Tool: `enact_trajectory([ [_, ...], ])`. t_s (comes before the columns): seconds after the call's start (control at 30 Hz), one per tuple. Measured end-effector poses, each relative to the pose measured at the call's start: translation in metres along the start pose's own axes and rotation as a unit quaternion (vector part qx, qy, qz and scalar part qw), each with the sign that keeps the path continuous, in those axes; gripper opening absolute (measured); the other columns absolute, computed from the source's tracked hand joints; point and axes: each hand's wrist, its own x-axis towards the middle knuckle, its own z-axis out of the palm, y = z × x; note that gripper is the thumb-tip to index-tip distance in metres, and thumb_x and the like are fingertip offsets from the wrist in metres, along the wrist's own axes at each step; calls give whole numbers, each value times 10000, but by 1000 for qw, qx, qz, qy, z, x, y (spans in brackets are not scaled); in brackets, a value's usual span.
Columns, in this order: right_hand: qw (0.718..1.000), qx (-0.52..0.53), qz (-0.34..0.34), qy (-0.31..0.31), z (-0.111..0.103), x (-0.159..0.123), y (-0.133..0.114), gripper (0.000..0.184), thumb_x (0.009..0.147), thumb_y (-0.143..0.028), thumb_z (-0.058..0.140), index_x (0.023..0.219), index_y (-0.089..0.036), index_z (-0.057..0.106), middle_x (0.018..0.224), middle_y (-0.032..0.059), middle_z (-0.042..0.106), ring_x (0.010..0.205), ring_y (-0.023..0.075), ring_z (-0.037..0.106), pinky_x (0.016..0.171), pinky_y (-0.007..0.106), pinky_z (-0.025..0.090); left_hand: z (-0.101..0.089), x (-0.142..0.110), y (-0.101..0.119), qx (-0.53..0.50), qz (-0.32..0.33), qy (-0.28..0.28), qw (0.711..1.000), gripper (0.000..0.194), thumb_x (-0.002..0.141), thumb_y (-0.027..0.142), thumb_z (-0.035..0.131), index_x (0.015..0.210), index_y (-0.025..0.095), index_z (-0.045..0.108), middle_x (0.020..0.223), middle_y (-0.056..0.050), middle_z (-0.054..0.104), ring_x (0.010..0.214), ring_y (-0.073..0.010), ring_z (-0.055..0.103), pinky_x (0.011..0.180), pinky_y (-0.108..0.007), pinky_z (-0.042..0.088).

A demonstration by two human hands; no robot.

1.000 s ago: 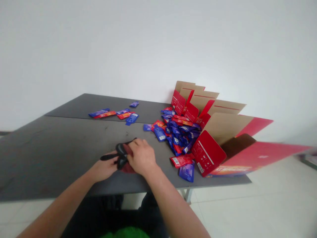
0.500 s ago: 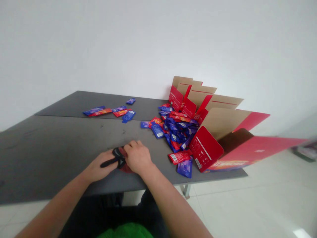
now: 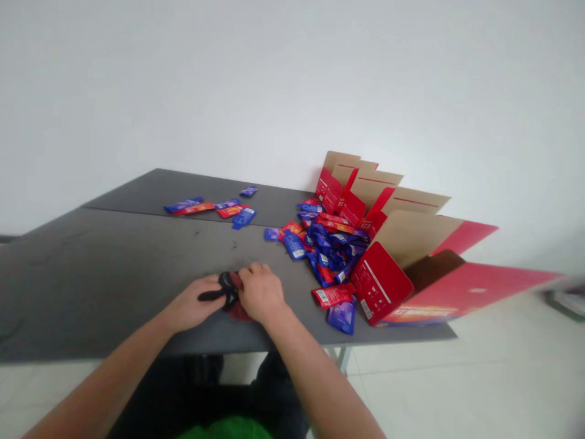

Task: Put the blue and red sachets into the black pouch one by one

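L hand (image 3: pixel 189 302) is curled round a black-and-dark-red bundle (image 3: pixel 230 292), can't tell exactly what it is. R hand (image 3: pixel 260 294) is cupped over it from the other side, both pretty much closed on it, near the front of the grey desk (image 3: pixel 114 274). To the right, a big heap of blue & red sachets (image 3: pixel 329 244) lies against an open red cardboard box (image 3: pixel 379 283), w/ a few loose sachets (image 3: pixel 210 208) further back.
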Motion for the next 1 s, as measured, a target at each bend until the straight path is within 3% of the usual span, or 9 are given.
enact_trajectory([
  [0.1,997,-5,69,-17,5,5,21,320,1089,-404,396,1112,-251,677,1165,76,647,1056,229,585,830,315,492,-1,2,-2,32,9,-24,999,289,970,425,575,873,242,776,1023,-32,757,970,-221,688,907,-289,518],
  [0.23,987,-25,160,-17,-10,14,43,347,1096,-378,367,1129,-223,675,1180,103,647,1066,248,594,812,340,504,-2,4,-7,64,26,-51,996,414,1015,464,510,742,220,703,873,-12,721,872,-184,677,835,-241,511],
  [0.37,998,-7,44,47,-11,4,16,293,1078,-401,413,1130,-255,662,1162,65,640,1052,235,574,816,328,500,1,0,-19,57,26,-18,998,325,984,455,543,845,251,754,977,-21,762,974,-221,693,871,-253,527],
  [0.47,999,0,-25,30,3,-6,4,300,1081,-418,417,1094,-261,672,1118,47,646,1021,224,570,823,318,498,1,-1,-20,43,37,-16,998,288,967,437,559,937,263,787,1049,-36,776,1008,-243,700,910,-287,536],
  [0.57,999,-8,37,7,8,-3,22,371,1105,-436,360,1094,-254,683,1118,63,652,1024,221,580,827,316,500,-1,2,-10,63,17,-39,997,322,986,461,552,935,253,793,1022,-38,771,962,-229,707,891,-284,536],
  [0.7,992,-31,125,-8,-6,7,42,379,1106,-401,355,1106,-223,689,1147,101,653,1062,243,592,812,325,498,-2,3,-4,65,24,-47,996,386,1003,468,527,797,233,755,935,-20,755,923,-206,699,878,-266,531],
  [0.77,994,-29,103,15,-10,5,33,343,1097,-396,382,1115,-229,681,1151,92,650,1054,243,589,813,327,498,-2,2,-7,57,17,-47,997,370,1007,454,518,812,241,750,912,-9,754,921,-207,699,873,-268,532],
  [0.9,999,-4,-22,25,-1,-8,11,258,1067,-408,452,1137,-272,661,1153,43,646,1021,220,577,813,308,498,0,0,-13,37,24,-24,999,307,982,448,541,921,264,779,956,-24,768,969,-237,703,870,-287,538],
  [1.0,999,-8,36,-9,1,-8,24,298,1086,-406,409,1114,-263,669,1152,56,648,1039,215,583,821,301,492,-1,2,-8,56,26,-41,997,322,994,455,547,908,249,779,978,-35,757,949,-224,696,870,-287,527],
])
